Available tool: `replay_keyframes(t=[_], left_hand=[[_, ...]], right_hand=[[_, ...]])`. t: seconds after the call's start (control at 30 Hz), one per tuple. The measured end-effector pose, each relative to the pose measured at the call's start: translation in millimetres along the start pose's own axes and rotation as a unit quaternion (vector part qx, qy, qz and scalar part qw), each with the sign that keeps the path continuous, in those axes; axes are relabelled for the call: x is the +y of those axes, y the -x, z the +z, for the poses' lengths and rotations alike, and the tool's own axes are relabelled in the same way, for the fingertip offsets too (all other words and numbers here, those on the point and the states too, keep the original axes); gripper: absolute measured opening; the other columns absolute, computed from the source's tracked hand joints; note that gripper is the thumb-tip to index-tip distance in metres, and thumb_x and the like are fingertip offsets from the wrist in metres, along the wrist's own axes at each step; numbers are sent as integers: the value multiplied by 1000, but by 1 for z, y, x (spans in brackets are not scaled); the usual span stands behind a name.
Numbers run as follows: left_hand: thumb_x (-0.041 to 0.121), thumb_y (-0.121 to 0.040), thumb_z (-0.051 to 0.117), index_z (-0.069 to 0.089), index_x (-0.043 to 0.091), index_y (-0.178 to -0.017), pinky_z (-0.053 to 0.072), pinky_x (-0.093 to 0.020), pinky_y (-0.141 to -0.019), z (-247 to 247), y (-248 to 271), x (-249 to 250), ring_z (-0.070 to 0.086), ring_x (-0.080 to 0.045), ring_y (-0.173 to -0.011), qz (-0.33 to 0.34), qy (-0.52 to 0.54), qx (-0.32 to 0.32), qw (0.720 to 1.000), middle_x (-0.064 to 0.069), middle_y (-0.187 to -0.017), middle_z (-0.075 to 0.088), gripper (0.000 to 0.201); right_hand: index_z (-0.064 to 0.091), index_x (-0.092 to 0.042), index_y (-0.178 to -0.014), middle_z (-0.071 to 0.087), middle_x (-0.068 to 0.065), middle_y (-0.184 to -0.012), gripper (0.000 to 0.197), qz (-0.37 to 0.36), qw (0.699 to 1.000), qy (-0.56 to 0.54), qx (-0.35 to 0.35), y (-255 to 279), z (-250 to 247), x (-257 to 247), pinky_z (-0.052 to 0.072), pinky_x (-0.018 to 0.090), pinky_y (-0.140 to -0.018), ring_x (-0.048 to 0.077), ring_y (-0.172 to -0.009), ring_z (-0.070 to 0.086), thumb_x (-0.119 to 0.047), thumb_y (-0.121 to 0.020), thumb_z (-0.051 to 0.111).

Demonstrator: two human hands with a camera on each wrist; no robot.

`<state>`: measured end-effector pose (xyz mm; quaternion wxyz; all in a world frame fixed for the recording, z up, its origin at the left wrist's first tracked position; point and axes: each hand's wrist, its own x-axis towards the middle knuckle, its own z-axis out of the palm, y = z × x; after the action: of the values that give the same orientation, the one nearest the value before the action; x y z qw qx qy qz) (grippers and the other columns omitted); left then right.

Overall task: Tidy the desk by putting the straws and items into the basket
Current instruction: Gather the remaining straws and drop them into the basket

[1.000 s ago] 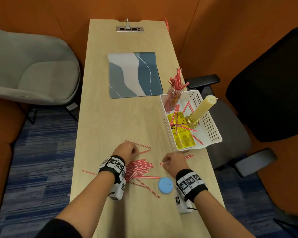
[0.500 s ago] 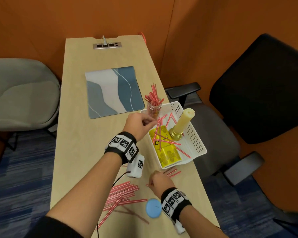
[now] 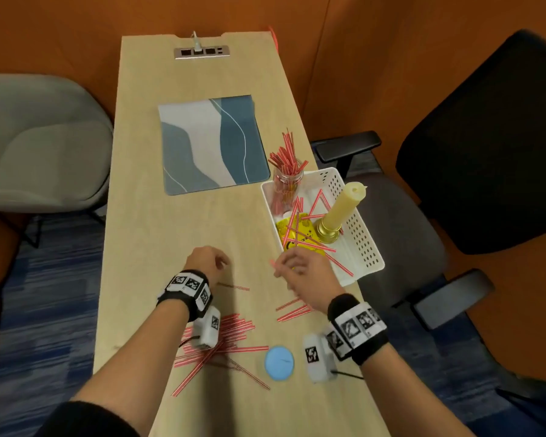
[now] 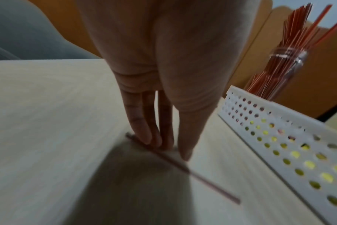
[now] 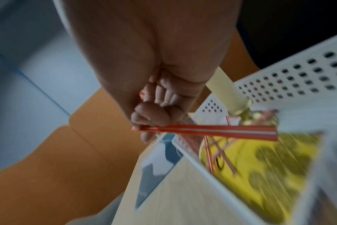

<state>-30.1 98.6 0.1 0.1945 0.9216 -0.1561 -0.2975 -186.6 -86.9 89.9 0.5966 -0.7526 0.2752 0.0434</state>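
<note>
Head view: red-striped straws (image 3: 216, 337) are seen heaped on the desk (image 3: 145, 234) near its close edge, with a few more (image 3: 292, 310) near the right wrist. The white basket (image 3: 364, 247) stands at the desk's right edge and already holds loose straws, a jar of straws (image 3: 286, 181), a candle (image 3: 344, 206) and a yellow packet (image 3: 289, 236). A blue disc (image 3: 279, 363) lies beside the heap. The straws are judged very light, thin and smooth, easily rolled or crushed; a pinch near one end or mid-length is judged best.

Left wrist view: the left hand (image 4: 158, 76) is held with fingers straight and together, fingertips (image 4: 144, 137) pressed down on one end of a single straw (image 4: 183, 166) lying flat on the desk. Nothing is gripped. The basket wall (image 4: 279, 137) stands just beside.

Right wrist view: the right hand (image 5: 154, 109) is curled, and a small bundle of straws (image 5: 208, 130) is pinched at one end between thumb and fingers. The free ends are held out above the basket's near rim (image 5: 188, 158), over the yellow packet. The picture is blurred, so the count cannot be told.
</note>
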Motion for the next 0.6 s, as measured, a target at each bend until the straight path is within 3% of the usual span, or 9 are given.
replay_keyframes(t=[0.13,0.27,0.33,0.43,0.5,0.57,0.6], left_hand=[[22,-75,82,78,26,-84,48,-18,-78,10,16,-19,64,-11,-82,6,-26,-35,999,9,-85,69,11],[23,-73,84,79,25,-82,49,-20,-80,15,16,-23,66,-14,-86,16,-32,-25,999,5,-92,73,11],[25,-74,83,79,23,-82,51,-22,-80,16,15,-24,67,-16,-87,16,-42,-29,999,4,-93,74,9],[28,-78,81,79,20,-86,53,-26,-84,15,12,-24,68,-17,-89,29,-52,-42,997,1,-95,74,12],[27,-81,78,78,18,-90,51,-23,-84,13,13,-24,68,-18,-92,43,-58,-52,996,1,-99,74,13],[25,-85,74,78,16,-94,48,-21,-81,11,13,-25,68,-17,-93,59,-62,-60,995,1,-100,74,13],[23,-86,73,78,16,-94,47,-19,-80,10,15,-26,67,-17,-93,67,-68,-67,993,1,-101,74,12]], right_hand=[[66,-16,-96,71,3,-80,14,-36,993,36,102,-31,-32,-31,56,27,-59,11,-65,65,-24,-87,73],[66,-17,-103,68,-5,-93,14,-59,974,137,173,-56,-53,-38,57,29,-71,12,-73,66,-16,-89,68],[68,-19,-103,66,-8,-94,15,-70,964,186,176,-55,-52,-34,55,28,-74,9,-72,63,-14,-89,68],[70,-22,-92,67,-8,-79,13,-50,976,204,62,-39,-26,-8,56,28,-59,4,-52,58,-10,-88,68],[71,-21,-92,70,-6,-84,14,-26,967,249,-46,-23,1,19,56,25,-54,5,-48,59,-10,-88,65],[72,-19,-103,70,-2,-102,21,-17,928,354,-113,-10,24,48,53,17,-66,7,-70,64,-8,-91,60],[69,-18,-112,66,1,-111,26,-16,905,405,-131,-7,32,61,51,19,-78,12,-89,65,-6,-91,57]])
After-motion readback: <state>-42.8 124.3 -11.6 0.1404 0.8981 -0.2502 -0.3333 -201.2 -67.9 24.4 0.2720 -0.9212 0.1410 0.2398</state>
